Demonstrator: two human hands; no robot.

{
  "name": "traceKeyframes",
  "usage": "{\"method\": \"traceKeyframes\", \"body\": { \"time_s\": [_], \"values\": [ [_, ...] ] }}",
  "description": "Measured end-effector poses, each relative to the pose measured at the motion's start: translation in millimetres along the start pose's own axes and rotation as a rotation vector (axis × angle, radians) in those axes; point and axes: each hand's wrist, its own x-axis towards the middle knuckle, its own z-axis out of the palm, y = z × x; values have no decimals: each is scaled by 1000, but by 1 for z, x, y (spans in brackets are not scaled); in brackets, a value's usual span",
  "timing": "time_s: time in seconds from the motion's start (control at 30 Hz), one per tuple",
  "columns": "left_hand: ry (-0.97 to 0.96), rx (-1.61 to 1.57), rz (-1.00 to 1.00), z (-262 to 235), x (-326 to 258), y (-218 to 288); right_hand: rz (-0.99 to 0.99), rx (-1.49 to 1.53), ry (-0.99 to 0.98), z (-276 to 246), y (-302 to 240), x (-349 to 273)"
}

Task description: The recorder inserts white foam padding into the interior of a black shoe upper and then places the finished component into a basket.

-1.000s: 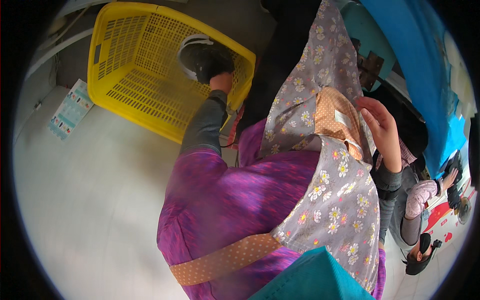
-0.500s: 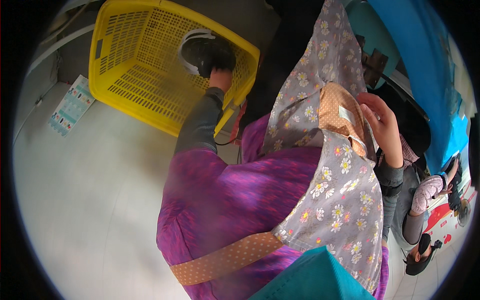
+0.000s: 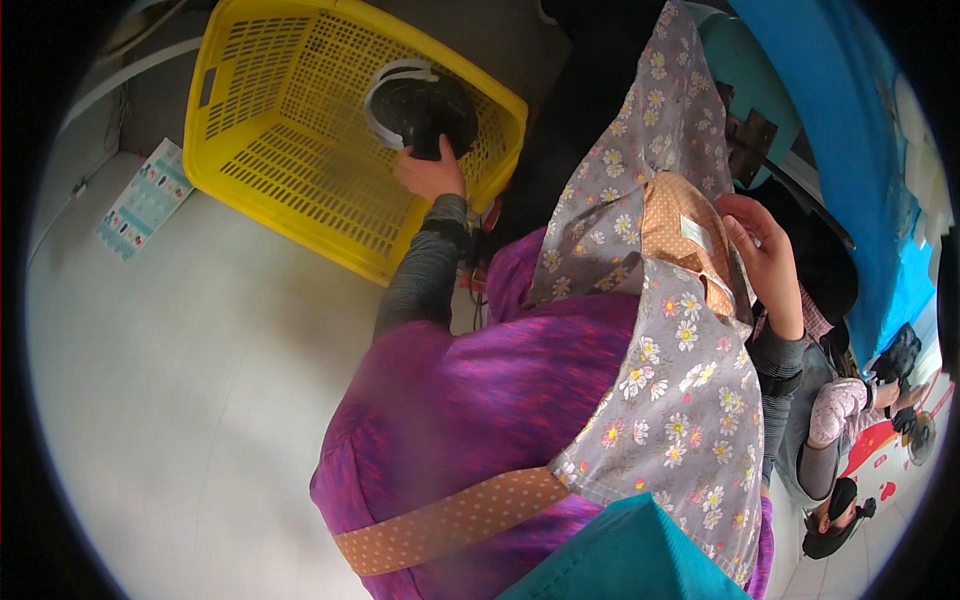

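My left hand (image 3: 432,177) reaches into a yellow slotted plastic basket (image 3: 300,200) on the left. Its thumb and fingers are closed on a dark strip of a black rounded thing with a pale curved rim (image 3: 412,105), lying against the basket's right side. I cannot make out what kind of thing it is. Near the tan dotted pocket of the grey floral apron (image 3: 690,390), my right hand (image 3: 765,262) hangs with loosely bent fingers apart and nothing in it.
A printed sheet (image 3: 145,200) lies on the pale floor left of the basket. Blue sheeting (image 3: 830,150) hangs on the right, beside a teal rounded surface (image 3: 750,60). At the lower right another person (image 3: 835,440) is at work.
My left hand has drawn back a little toward me, and more of its thumb and fingers shows. The right hand has hardly moved. At the right, the other person's arms have shifted.
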Motion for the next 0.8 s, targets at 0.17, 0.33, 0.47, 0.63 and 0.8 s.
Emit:
{"method": "traceKeyframes", "body": {
  "time_s": [0.17, 0.33, 0.47, 0.63, 0.8],
  "values": [
    [-15, -280, -850, 47, 32, 19, 14, -36, -31, 4, -8, 4],
    [-29, -387, -1005, 52, 51, 42, 14, -77, -21, 5, -6, -3],
    [-123, -360, -1080, 50, 70, 24, 72, -46, 4, 5, -6, -8],
    [-295, -351, -1060, 56, 83, -3, 75, -34, -4, 9, 3, -7],
    [-368, -373, -1022, 58, 95, -14, 82, -128, -26, 4, -5, -2]
  ]
}}
